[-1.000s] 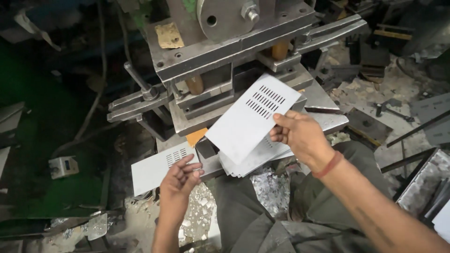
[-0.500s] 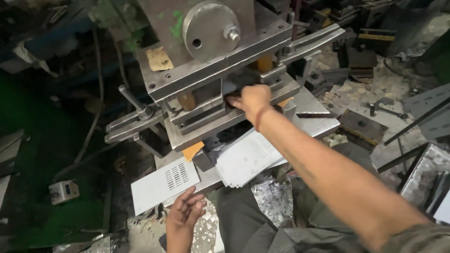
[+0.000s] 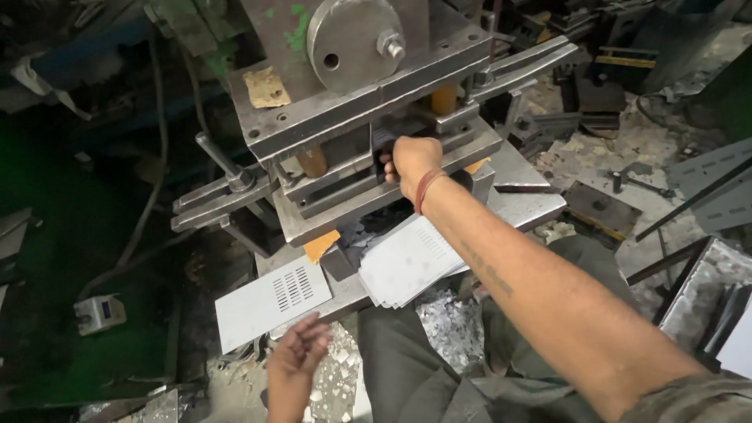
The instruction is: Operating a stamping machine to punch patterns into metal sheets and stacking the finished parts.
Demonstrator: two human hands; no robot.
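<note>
Press bed (image 3: pixel 540 205), slotted plate (image 3: pixel 270 301), sheet stack (image 3: pixel 407 262)

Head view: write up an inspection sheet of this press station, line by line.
Surface: steel press bed, worn, partly covered by sheets.
Job's things: a stack of white slotted metal sheets lies on the bed under the forearm; a single slotted sheet lies at the bed's left end.
Clutter: metal offcuts heaped below the bed; loose plates and bars to the right.
Grippers: right hand reaches into the press die gap, whether it holds anything cannot be told; left hand is open, just below the single sheet.
Cables: dark hose or cable hanging at the left.
Surroundings: small grey box on the floor; dim, crowded workshop.
</note>
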